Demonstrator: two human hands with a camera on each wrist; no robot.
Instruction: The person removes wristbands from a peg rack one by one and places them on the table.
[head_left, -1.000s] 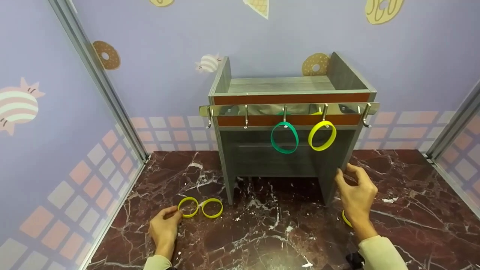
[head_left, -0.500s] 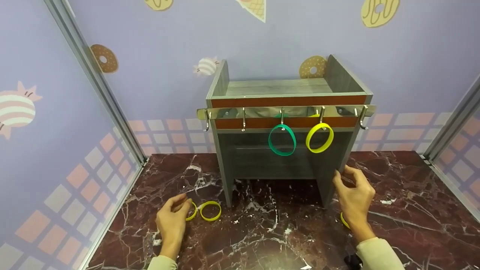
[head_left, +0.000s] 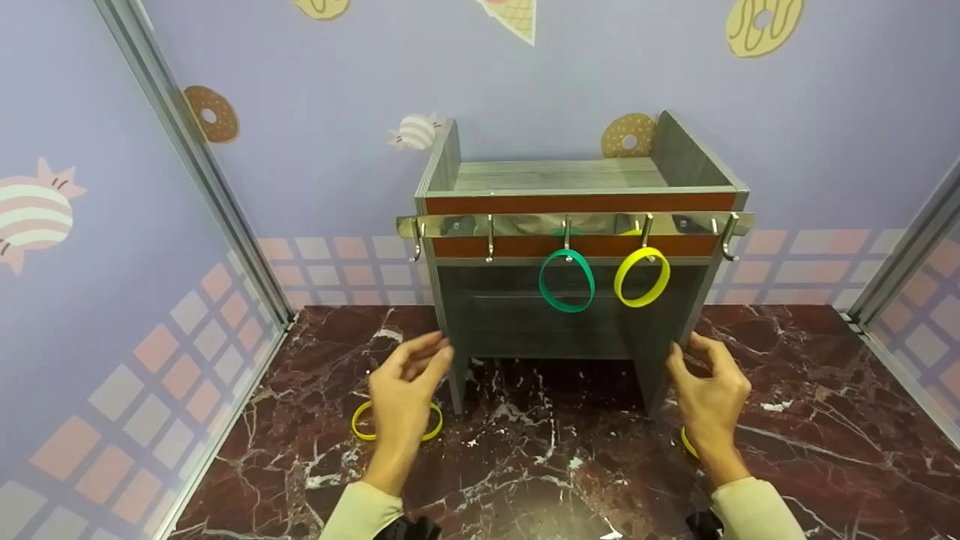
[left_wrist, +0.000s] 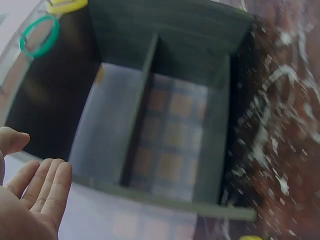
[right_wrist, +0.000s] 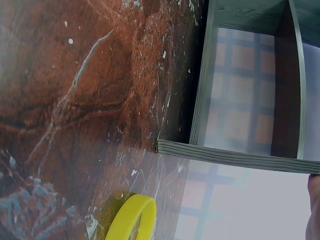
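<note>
A grey wooden shelf unit [head_left: 551,326] with a metal hook rail [head_left: 525,224] stands in front of me. From its hooks hang a green wristband [head_left: 543,291] and a yellow wristband [head_left: 619,286]. My left hand [head_left: 405,394] is in the air just left of the unit's left side panel, holding nothing; the left wrist view shows fingers [left_wrist: 52,192] extended and thumb apart. At the right panel, my right hand [head_left: 709,390] pinches the front edge between thumb and fingers. Two yellow wristbands [head_left: 365,433] lie on the table, partly hidden behind my left hand.
Beside the right panel's foot another yellow wristband [right_wrist: 131,215] rests on the dark red marbled tabletop [head_left: 525,480], mostly covered by my right hand in the head view. Patterned walls [head_left: 337,165] enclose the table at the back and sides.
My left hand has moved right and up from the two yellow wristbands on the table to the unit's left panel. My right hand has stayed at the right panel.
</note>
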